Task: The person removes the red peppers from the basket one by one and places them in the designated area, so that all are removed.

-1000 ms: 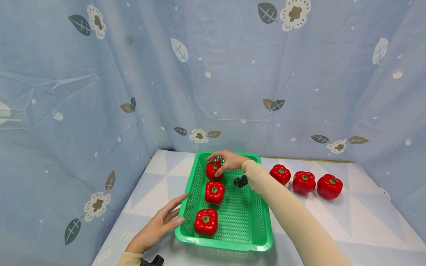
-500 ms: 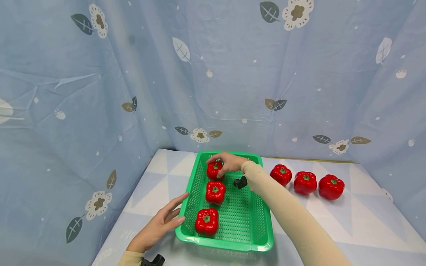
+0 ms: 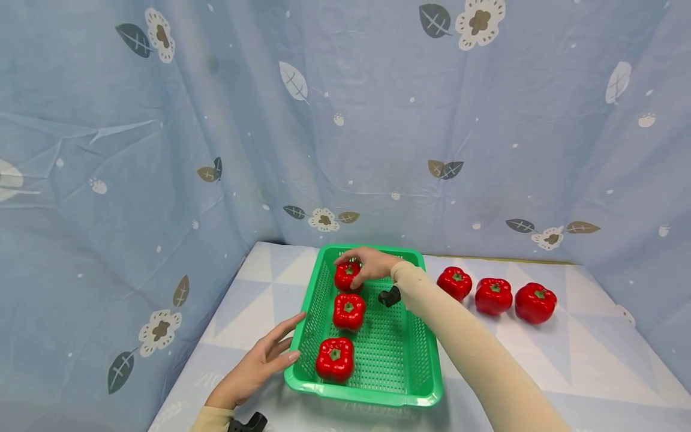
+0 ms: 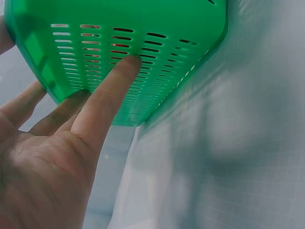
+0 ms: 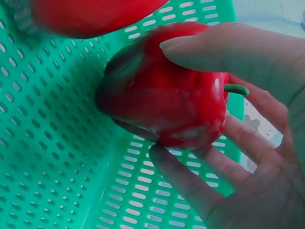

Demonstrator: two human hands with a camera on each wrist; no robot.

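Within a green, rectangular, perforated plastic basket (image 3: 361,394), we see the right hand (image 3: 372,264) gripping a glossy red, blocky bell pepper (image 3: 345,278); the left hand (image 3: 258,367), fingers spread, touches the basket's wall. Two similar peppers (image 3: 348,312) stand to the left hand's right; three more peppers (image 3: 493,296) rest on the worktop (image 3: 540,366), right of the right hand.

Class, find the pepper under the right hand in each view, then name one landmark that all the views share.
Head: just below the picture's centre, pepper in the far left of the basket, gripped by the right hand.
Left wrist: cannot be picked out; only bits of red show through slots.
Right wrist: large, upper centre, under the thumb.
Shared landmark: the green basket.
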